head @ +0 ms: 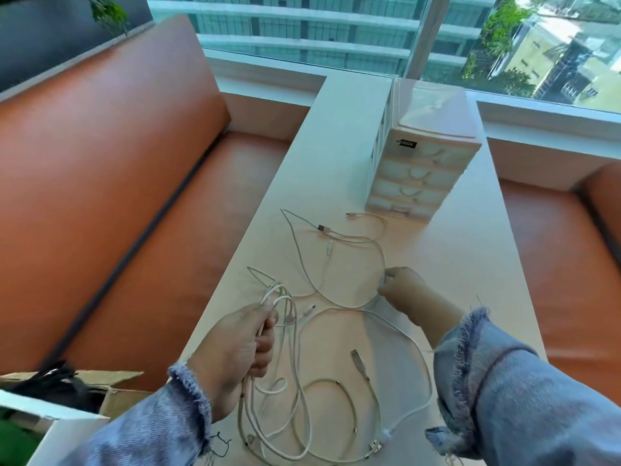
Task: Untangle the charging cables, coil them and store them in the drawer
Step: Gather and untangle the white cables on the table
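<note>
Cables (322, 381) still a loose white tangle across the lower centre of the frame, on the pale table (470, 264). Nothing coiled, nothing stored; untangling judged barely under way, coiling and stowing all left. Left hand (235, 351), lower left of centre, fingers wrapped round a bunch of strands. Right hand (403, 290), right of centre, fingertips pinched on one loop. Loose ends trailing up-frame toward the drawer unit (426, 173), upper right of centre, every drawer apparently shut. Tangle's long axis running roughly bottom to top of frame; one USB plug (357, 358) pointing up-frame.
</note>
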Demonstrator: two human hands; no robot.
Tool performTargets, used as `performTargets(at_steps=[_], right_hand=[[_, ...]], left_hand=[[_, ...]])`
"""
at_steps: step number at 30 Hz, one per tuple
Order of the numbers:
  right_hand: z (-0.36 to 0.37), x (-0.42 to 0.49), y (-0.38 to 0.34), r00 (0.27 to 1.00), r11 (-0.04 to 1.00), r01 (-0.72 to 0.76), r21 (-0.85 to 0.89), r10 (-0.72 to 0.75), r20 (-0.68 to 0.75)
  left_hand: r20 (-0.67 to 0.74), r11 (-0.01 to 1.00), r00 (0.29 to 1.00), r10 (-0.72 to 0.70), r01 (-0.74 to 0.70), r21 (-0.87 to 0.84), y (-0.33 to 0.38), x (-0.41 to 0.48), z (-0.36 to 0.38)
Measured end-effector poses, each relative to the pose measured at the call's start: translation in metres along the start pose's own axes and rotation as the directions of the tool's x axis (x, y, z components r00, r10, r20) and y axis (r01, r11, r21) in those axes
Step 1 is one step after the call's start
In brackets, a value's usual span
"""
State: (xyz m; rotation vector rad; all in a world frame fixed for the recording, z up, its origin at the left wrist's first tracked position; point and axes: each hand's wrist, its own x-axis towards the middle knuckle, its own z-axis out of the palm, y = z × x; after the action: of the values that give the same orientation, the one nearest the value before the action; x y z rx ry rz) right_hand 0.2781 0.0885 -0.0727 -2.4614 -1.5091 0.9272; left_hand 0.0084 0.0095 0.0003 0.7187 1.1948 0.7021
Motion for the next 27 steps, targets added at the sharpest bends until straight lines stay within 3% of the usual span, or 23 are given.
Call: performTargets(at_steps=[2, 4, 6, 12, 14, 17, 19, 20, 22, 23, 25, 27], right_hand=[[-0.001, -0.003, 0.005, 1.000, 1.000, 0.005, -0.005, -0.005, 0.025], [0.004, -0.007, 0.009, 0.996, 0.966, 0.028, -0.257, -0.006, 0.086], [0.011, -0.010, 0.009, 0.994, 0.914, 0.044, -0.404, 0.003, 0.114], [0.012, -0.013, 0.002, 0.995, 0.913, 0.061, -0.403, -0.088, -0.048], [0.008, -0.013, 0.002, 0.991, 0.944, 0.067, -0.323, -0.101, -0.091], [0.002, -0.014, 0.004, 0.968, 0.983, -0.028, 0.183, 0.073, -0.241], [-0.003, -0.015, 0.000, 0.945, 0.800, -0.024, 0.599, 0.214, -0.248], [-0.005, -0.018, -0.004, 0.952, 0.623, -0.015, 0.782, 0.248, -0.179], [-0.014, -0.030, -0.014, 0.981, 0.216, -0.030, 0.976, 0.192, -0.012], [-0.020, -0.038, -0.019, 0.991, 0.089, -0.046, 0.995, 0.127, 0.035], [-0.028, -0.059, -0.028, 0.998, 0.032, -0.059, 0.998, -0.033, 0.060], [-0.034, -0.085, -0.033, 0.985, 0.095, -0.010, 0.995, -0.171, 0.027]], left_hand=[[0.000, 1.000, 1.000, 0.004, -0.004, -0.003, 0.000, -0.002, 0.001], [-0.002, 1.000, 1.000, 0.006, -0.006, -0.001, 0.000, -0.004, 0.002], [-0.004, 1.000, 1.000, 0.007, -0.007, -0.002, 0.000, -0.006, 0.001], [-0.031, 1.000, 1.000, 0.003, -0.003, -0.004, -0.001, -0.002, -0.005], [-0.036, 1.000, 0.999, 0.003, -0.004, -0.004, 0.000, -0.001, -0.005], [-0.036, 1.000, 0.999, 0.006, -0.006, -0.006, 0.000, -0.001, -0.003], [-0.033, 1.000, 0.999, 0.009, -0.010, -0.012, 0.000, 0.000, -0.002], [-0.034, 1.000, 0.999, 0.010, -0.011, -0.016, 0.001, 0.000, -0.002], [-0.031, 0.999, 0.999, 0.013, -0.014, -0.034, 0.004, 0.000, -0.001], [-0.026, 0.998, 1.000, 0.012, -0.014, -0.057, 0.005, -0.001, -0.001], [-0.008, 0.992, 1.000, 0.001, -0.002, -0.124, 0.009, -0.002, 0.000], [0.013, 0.984, 1.000, -0.006, 0.008, -0.178, 0.013, -0.003, 0.002]])
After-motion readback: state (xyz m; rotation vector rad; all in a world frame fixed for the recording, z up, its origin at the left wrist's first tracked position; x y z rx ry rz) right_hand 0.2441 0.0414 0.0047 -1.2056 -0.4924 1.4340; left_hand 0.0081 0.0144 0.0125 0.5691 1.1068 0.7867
